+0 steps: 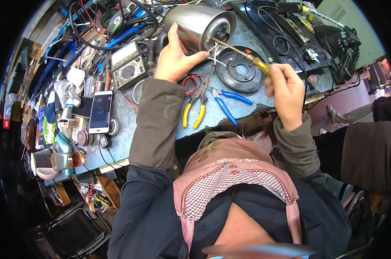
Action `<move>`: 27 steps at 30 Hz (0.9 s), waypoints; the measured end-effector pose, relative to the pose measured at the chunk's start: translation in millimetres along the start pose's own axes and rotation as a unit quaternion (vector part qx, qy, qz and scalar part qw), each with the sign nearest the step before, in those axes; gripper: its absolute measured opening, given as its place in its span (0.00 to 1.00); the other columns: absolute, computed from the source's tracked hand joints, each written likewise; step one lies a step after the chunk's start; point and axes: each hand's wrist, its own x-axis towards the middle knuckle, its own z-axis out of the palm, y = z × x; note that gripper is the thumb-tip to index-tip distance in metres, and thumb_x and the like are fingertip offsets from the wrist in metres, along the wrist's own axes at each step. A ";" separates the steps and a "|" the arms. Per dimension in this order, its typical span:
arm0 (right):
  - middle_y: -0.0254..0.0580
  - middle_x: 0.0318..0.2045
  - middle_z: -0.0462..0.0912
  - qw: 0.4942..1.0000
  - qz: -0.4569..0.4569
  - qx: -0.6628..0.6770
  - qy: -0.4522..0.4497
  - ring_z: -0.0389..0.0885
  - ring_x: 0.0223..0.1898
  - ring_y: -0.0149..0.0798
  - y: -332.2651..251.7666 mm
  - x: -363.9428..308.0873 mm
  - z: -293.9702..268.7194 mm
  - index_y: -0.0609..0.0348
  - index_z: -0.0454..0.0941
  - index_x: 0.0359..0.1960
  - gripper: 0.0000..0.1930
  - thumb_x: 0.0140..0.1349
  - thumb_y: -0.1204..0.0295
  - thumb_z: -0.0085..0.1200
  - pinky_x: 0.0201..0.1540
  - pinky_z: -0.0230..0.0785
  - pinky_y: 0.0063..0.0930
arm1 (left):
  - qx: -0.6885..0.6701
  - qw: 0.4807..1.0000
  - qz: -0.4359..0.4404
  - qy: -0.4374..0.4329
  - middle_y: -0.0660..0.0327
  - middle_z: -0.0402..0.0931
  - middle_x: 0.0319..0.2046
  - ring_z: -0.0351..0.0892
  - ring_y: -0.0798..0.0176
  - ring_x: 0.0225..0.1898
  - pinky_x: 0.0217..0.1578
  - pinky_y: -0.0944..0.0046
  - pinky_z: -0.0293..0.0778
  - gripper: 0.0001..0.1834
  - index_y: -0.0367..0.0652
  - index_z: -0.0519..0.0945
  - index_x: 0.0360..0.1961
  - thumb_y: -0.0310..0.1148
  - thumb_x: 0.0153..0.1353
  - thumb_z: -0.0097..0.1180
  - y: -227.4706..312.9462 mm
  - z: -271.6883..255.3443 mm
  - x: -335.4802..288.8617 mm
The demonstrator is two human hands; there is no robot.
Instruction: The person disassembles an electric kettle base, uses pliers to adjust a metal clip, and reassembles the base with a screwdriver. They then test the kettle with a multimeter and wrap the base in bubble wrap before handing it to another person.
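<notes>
A stainless steel electric kettle (189, 23) lies on its side on the bench, its opened underside facing right with white wires hanging out. My left hand (177, 58) steadies the kettle, fingers against the steel and thumb beside the wires. In my right hand (286, 88) is a screwdriver (257, 61) with a yellow see-through handle, gripped from behind. Its tip reaches the kettle's underside; the exact contact point is too small to make out. Below the shaft rests a round black base plate (239, 73). Yellow-handled pliers (197, 103) and blue-handled cutters (231, 102) lie nearer me.
A multimeter (128, 67) stands left of the kettle. Further left are a white phone (101, 112), a glass cup of brown liquid (68, 161) and many jumbled tools. Cables and a black plastic bag (338, 47) crowd the right. The bench's front edge (264, 107) runs near my arms.
</notes>
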 end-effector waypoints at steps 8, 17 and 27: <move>0.41 0.49 0.83 0.990 -0.121 -0.076 0.001 0.84 0.48 0.30 6.4 -1.6 5.7 0.64 0.79 0.67 0.19 0.77 0.78 0.61 0.49 0.77 0.24 | 0.002 1.000 0.019 -0.002 0.63 0.77 0.26 0.78 0.66 0.29 0.33 0.64 0.74 0.73 0.25 0.51 0.84 0.51 0.51 0.88 -0.3 -6.5 7.5; 0.33 0.33 0.82 0.990 -0.134 0.002 0.043 0.76 0.28 0.22 12.6 6.9 3.4 0.64 0.79 0.67 0.17 0.83 0.72 0.56 0.32 0.69 0.18 | -0.005 0.999 -0.028 -0.030 0.56 0.82 0.34 0.85 0.57 0.36 0.40 0.58 0.82 0.76 0.29 0.51 0.85 0.55 0.49 0.88 -1.6 -4.7 4.9; 0.35 0.38 0.85 0.985 0.092 0.144 -0.021 0.80 0.33 0.23 -8.4 6.1 -1.5 0.63 0.80 0.66 0.17 0.80 0.74 0.61 0.36 0.73 0.20 | -0.028 0.999 -0.009 -0.019 0.64 0.78 0.26 0.78 0.69 0.30 0.34 0.66 0.74 0.74 0.26 0.49 0.85 0.48 0.52 0.89 -2.4 -2.8 2.7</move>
